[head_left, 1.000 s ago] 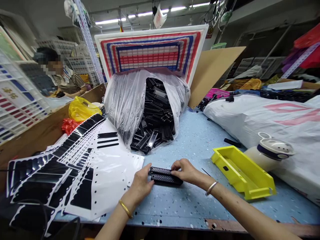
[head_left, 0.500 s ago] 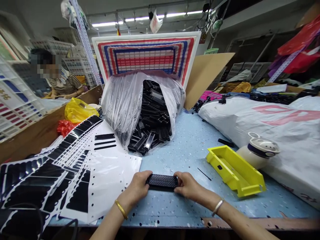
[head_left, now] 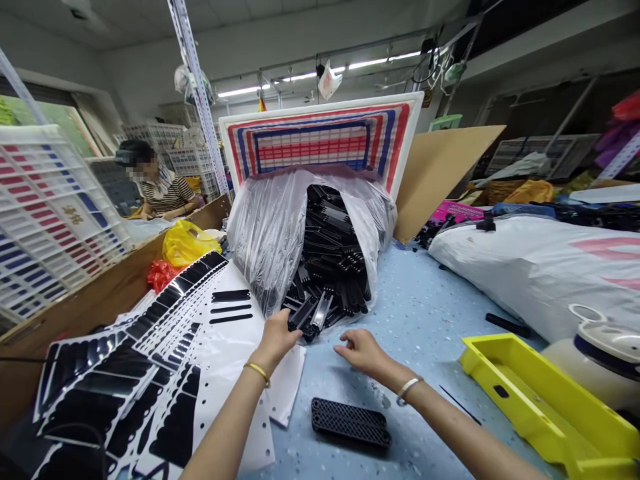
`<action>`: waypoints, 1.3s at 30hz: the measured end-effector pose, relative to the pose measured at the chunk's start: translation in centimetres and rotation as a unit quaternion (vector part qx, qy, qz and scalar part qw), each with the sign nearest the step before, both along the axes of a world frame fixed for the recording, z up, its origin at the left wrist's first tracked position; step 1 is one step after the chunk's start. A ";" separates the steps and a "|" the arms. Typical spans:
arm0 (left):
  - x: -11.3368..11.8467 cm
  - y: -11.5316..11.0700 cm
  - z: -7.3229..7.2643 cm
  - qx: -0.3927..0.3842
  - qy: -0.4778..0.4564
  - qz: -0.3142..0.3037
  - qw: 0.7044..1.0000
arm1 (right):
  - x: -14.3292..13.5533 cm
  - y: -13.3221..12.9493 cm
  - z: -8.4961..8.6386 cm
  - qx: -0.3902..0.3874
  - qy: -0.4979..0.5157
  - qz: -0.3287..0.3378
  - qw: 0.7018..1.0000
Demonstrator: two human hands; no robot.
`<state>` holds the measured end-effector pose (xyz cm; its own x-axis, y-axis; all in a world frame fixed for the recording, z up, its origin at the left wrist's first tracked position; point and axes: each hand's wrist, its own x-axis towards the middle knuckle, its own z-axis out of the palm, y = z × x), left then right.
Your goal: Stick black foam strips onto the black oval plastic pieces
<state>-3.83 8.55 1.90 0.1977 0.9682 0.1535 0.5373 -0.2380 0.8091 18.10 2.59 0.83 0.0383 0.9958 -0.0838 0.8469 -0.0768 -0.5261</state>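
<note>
My left hand is at the lower front of a clear plastic bag, its thumb and fingers apart beside the black plastic pieces that spill out. To the right, my right hand hovers over the blue table with curled fingers, the thumb and index finger a little apart and nothing seen between them. A black textured block lies on the table nearer to me, touched by neither hand. White sheets with black strips lie left of my left hand.
A yellow tray and a white bottle stand at the right, near a large white sack. Behind the bag leans a striped crate. A person in a striped top sits at the back left.
Both hands have let go of the black textured block, which now lies on the table. They have moved forward towards the bag, and the camera view has shifted.
</note>
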 end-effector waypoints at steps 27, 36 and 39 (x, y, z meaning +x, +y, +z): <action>-2.3 -4.1 -1.1 -0.263 -0.326 -0.075 0.905 | 4.1 -6.8 -0.8 -0.002 -0.153 0.036 0.988; -0.5 -4.1 -1.9 -0.227 -0.262 -0.110 0.932 | 6.5 -9.1 -1.7 0.036 -0.108 0.016 0.993; 0.8 -3.9 -2.4 -0.193 -0.221 -0.118 0.949 | 7.6 -8.8 -2.1 0.034 -0.090 -0.003 0.995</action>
